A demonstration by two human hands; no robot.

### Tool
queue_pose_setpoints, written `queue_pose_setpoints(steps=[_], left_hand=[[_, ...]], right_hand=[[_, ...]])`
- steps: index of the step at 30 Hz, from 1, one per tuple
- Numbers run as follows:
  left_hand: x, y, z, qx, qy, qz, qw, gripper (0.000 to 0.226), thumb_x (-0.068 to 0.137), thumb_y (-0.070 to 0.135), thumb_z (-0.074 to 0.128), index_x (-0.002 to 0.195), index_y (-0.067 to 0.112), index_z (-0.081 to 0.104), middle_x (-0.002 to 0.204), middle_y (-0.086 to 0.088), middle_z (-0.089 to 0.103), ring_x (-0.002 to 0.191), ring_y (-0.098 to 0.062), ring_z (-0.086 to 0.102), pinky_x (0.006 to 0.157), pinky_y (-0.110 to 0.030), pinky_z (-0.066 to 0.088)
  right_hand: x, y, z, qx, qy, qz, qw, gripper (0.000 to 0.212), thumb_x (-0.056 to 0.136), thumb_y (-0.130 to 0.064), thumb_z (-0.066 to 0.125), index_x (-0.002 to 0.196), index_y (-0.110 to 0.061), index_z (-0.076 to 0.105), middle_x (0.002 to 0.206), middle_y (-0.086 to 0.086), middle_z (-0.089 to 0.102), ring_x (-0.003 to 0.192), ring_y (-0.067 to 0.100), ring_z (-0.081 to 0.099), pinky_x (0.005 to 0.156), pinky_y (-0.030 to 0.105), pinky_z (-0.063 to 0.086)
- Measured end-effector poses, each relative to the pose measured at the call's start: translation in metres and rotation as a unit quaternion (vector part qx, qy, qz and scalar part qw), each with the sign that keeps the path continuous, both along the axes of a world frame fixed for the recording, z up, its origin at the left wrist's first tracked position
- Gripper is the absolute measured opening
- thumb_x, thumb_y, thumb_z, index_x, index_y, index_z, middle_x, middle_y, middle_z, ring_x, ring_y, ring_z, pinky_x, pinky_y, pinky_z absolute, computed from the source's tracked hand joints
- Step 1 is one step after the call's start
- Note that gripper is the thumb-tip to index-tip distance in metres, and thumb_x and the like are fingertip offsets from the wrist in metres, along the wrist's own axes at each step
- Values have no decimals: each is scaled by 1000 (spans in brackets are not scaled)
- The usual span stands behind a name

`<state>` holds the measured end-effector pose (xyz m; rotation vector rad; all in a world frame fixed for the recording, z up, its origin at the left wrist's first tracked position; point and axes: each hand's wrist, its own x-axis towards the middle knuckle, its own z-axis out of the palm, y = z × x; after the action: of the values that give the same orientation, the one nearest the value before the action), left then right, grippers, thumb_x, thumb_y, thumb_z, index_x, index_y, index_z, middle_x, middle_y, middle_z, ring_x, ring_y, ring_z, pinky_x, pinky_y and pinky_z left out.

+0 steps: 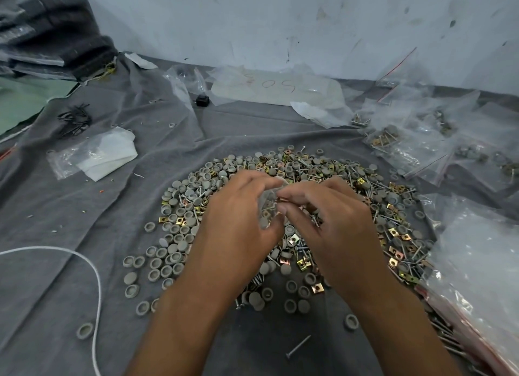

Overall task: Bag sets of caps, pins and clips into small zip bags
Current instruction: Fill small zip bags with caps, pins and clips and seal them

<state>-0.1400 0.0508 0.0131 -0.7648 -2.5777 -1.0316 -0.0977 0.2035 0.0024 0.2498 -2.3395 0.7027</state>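
Observation:
A wide heap of grey round caps [174, 232], metal pins [362, 179] and brass square clips [393, 262] lies on a grey cloth [70, 263]. Above the heap my left hand [238, 215] holds a small clear zip bag [268, 204] with grey caps visible inside it. My right hand [328, 221] meets it at the bag's mouth, its fingertips pinching small copper-coloured parts there. Most of the bag is hidden between the two hands.
Filled zip bags [415, 148] with red seals lie at the right rear, and a stack of empty bags [477, 277] at the near right. A white cord [95, 277] loops at the left. More plastic sheets [104, 153] lie behind, against a white wall.

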Motion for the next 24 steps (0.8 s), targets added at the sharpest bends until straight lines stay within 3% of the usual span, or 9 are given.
queue_pose_setpoints(steps=[5,9,14,18,21,24], left_hand=[[0,1,-1,-1,1,-2,1000,36,84,25,68,121,22,66,112,16,57,94,6,47,84,-9,39],[-1,-3,-1,-8,-16,25,1000,42,80,34,70,120,28,64,108,21,52,89,10,51,73,-5,41],[-6,-11,0,-5,-15,74,997,43,80,30,79,120,31,64,107,19,56,82,12,47,73,-1,38],[-8,-12,2,5,-17,88,996,46,80,31,78,124,29,63,110,20,56,84,11,46,71,-5,38],[-9,-11,2,10,-16,86,996,46,81,31,78,124,30,63,107,20,55,83,12,46,71,-3,36],[-10,-12,1,18,-18,85,996,46,80,31,77,124,30,64,107,21,55,82,12,46,72,-2,36]], right_hand=[[-2,-3,-1,39,-19,-7,999,18,95,-30,66,106,-19,75,97,-6,65,93,15,54,81,20,40],[-3,6,0,-64,-60,-36,995,18,98,-36,60,109,-26,71,100,-10,59,91,6,55,77,16,41],[-17,30,-7,-100,-154,-124,975,14,100,-33,59,111,-27,66,103,-15,59,93,6,58,84,32,52],[-43,33,-14,-68,-228,-125,963,21,102,-23,57,120,-27,66,117,-8,63,106,12,59,92,32,50],[-79,32,-9,-28,-288,-112,951,20,102,-22,59,118,-25,70,120,-1,67,98,15,63,90,36,56],[-114,30,-3,81,-381,-113,914,19,101,-22,58,110,-23,74,119,5,70,99,23,68,95,42,57]])
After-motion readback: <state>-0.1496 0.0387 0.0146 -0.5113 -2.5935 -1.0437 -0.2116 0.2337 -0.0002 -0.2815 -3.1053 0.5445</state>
